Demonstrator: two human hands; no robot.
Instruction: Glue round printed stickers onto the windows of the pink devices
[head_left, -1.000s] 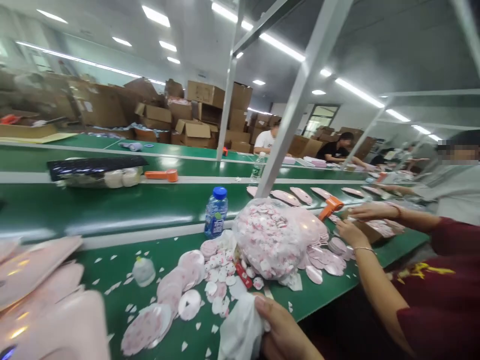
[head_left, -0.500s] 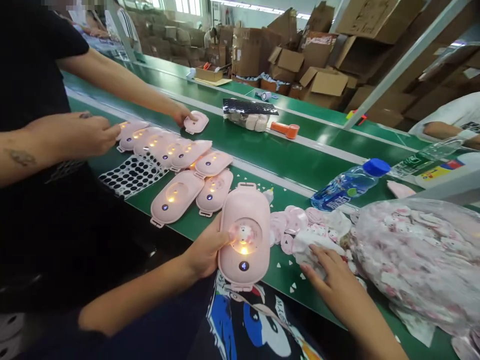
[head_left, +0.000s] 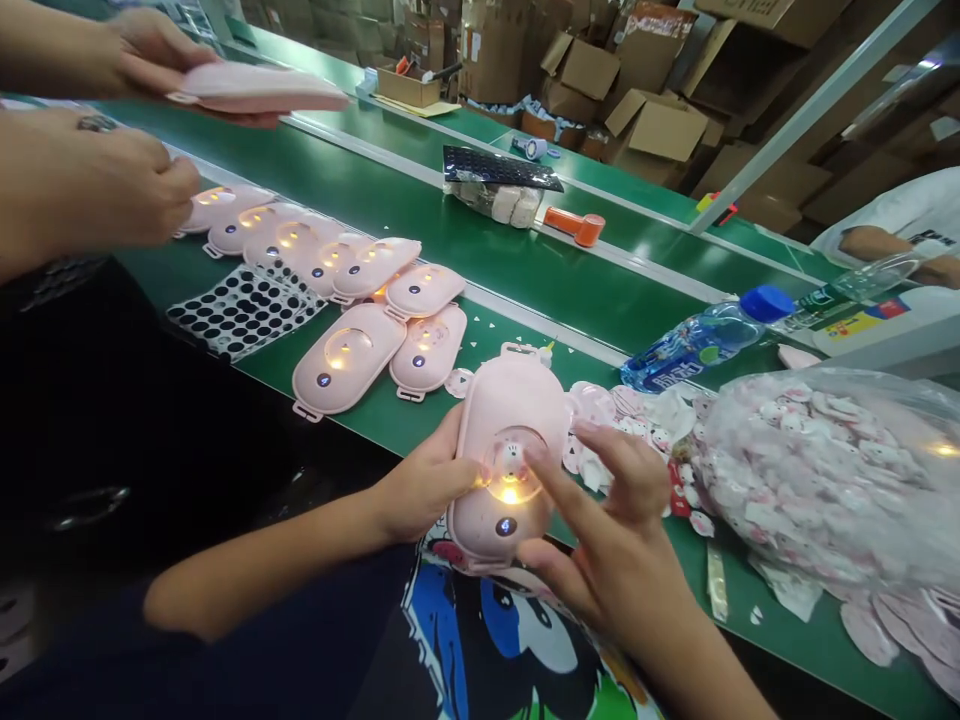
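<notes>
Right-hand grip (head_left: 600, 560) has moved off the pink sticker scraps (head_left: 660, 425) onto the pink plastic case (head_left: 517, 400), fingers spread, index fingertip (head_left: 540, 462) pressing its lit round window. Left-hand grip (head_left: 424, 478) clamps the case's edge, above the near side of the green conveyor table (head_left: 555, 300). More lit cases (head_left: 341, 360) lie nearby; a co-worker's hands (head_left: 150, 50) hold another case (head_left: 255, 88) at upper left.
</notes>
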